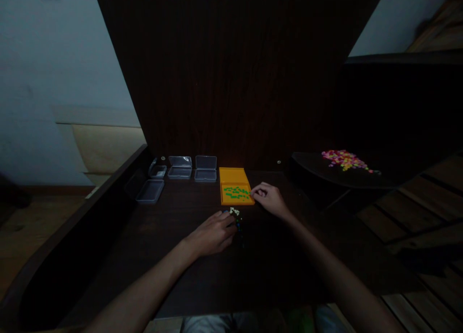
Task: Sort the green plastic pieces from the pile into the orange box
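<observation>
An open orange box lies on the dark table with many small green beads scattered across its inside. My right hand is at the box's right edge, thumb and fingers pinched close to the green beads; whatever they hold is too small to make out. Just in front of the box is a loose group of small beads, with cream-white beads at the top and blue and dark ones below. My left hand rests over this group with its fingers bent down and together, hiding some beads and its own fingertips.
Two open clear plastic cases stand left of the orange box. Farther left are a flat clear tray and a small clear case. A heap of pink, orange and yellow beads lies on a raised dark shelf at right. A side rail borders the left.
</observation>
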Demonstrator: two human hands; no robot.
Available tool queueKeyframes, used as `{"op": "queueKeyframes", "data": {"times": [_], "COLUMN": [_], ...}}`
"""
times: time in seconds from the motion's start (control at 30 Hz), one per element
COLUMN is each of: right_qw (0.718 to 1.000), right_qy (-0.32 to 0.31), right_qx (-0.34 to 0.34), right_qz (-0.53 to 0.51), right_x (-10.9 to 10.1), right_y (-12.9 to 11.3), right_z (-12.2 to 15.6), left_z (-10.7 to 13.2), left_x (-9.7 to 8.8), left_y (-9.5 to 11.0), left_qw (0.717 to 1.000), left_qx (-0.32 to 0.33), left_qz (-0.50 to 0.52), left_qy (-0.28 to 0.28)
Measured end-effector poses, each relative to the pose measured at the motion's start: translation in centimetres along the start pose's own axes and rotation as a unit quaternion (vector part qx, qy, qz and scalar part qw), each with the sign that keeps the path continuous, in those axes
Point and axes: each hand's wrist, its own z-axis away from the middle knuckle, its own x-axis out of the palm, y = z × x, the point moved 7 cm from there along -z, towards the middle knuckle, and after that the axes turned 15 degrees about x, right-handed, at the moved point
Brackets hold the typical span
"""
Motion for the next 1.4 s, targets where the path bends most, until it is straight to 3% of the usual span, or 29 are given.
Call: {"op": "queueKeyframes", "data": {"times": [0.33,0.67,0.83,1.03,1.13,1.27,1.4], "right_qw": [0.992,0.994,0.997,0.998,0.992,0.97,0.968], "right_qy": [-0.007,-0.023,-0.012,0.013,-0.05,-0.16,-0.168], "right_qx": [0.03,0.014,0.006,-0.059,-0.109,-0.181,-0.178], "right_qz": [0.119,0.108,0.08,0.007,-0.032,-0.002,0.046], "right_x": [1.8,3.0,2.5,0.9,1.2,2.7,3.6], "right_y": [1.2,1.9,1.6,-0.9,-2.6,-3.9,-3.5], "right_z": [-4.5,-5.0,-4.7,-1.6,1.5,5.5,6.6], "left_z": [0.1,0.0,0.0,0.1,0.2,0.5,0.7], "left_x": [-0.2,-0.2,-0.1,-0.3,-0.5,-0.6,-0.7], "left_y": [0.2,0.1,0.1,0.0,-0.1,-0.5,-0.7], "left_qw": [1.0,1.0,1.0,1.0,1.0,1.0,0.999], "left_qx": [-0.003,-0.001,-0.006,-0.001,-0.002,-0.015,-0.035], "left_qz": [-0.009,0.003,0.002,-0.002,-0.01,-0.007,0.008], "left_qy": [-0.003,-0.007,-0.008,-0.005,0.01,0.026,0.035]}}
